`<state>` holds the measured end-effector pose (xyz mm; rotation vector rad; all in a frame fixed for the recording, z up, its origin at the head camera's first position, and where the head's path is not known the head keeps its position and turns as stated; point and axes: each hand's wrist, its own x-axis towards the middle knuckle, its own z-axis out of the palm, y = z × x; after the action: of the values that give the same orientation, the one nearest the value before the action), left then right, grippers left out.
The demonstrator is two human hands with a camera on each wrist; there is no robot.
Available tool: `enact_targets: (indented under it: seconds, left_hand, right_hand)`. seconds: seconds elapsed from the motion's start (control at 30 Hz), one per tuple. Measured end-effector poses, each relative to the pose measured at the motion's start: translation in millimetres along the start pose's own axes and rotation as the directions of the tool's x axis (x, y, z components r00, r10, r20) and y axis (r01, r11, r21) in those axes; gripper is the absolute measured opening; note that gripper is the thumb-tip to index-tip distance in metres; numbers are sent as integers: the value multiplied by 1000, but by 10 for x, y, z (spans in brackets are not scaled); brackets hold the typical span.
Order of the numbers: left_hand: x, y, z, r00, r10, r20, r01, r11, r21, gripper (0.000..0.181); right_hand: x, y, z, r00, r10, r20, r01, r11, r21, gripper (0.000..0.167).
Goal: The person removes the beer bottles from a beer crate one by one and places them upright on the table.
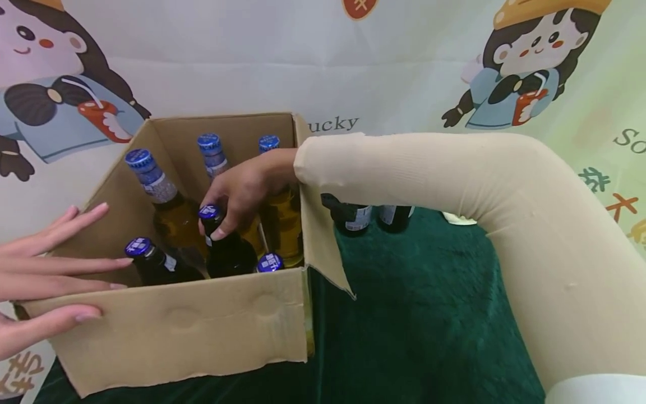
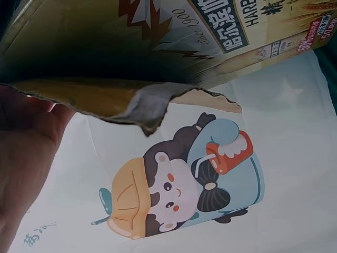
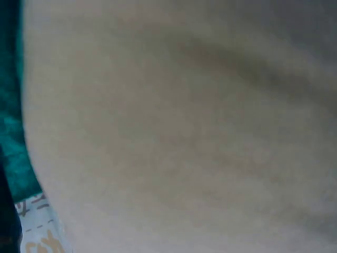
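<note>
Along the near side of an open cardboard box, a dark bottle with a blue cap stood in the middle of its row, its neck held between the thumb and fingers of a person's right hand. The cap lay at the fingertips' left side, and the bottle's long axis ran from there down into the box, close to upright; its base was out of sight, so whether it touched the bottom could not be told.

Close on either side were a second dark bottle toward the near left corner and a third dark bottle at the near right. Behind rose three amber bottles with foiled necks, one at left, one in the middle and one at right, partly hidden by the hand.

The left hand, farther from the gripped bottle, lay with its fingers straight at the box's left near corner, the second dark bottle between the two.

A pale sleeve crossed the box's right wall, above an outfolded flap, leaving that wall between the bottle and the green cloth. Beyond the flap, two dark bottles outside the box, one nearer it and one farther right, showed partly beneath the forearm, before a cartoon-printed backdrop
</note>
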<state>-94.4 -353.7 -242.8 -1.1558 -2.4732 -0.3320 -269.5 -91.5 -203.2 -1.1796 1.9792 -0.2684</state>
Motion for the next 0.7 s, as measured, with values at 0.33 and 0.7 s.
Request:
enact_targets:
  seconds: [0.33,0.7]
  left_hand:
    - [28,-4,-20,999,45,0,-45,999,-9,29]
    - [42,11,-7,1000,-13,26,12,1000,28,32]
  right_hand:
    - [-105,-70,112,978,-135,-161,105,978,-178,33]
    - [-638,-277,51,847,-114,-520,131,991,-2,25]
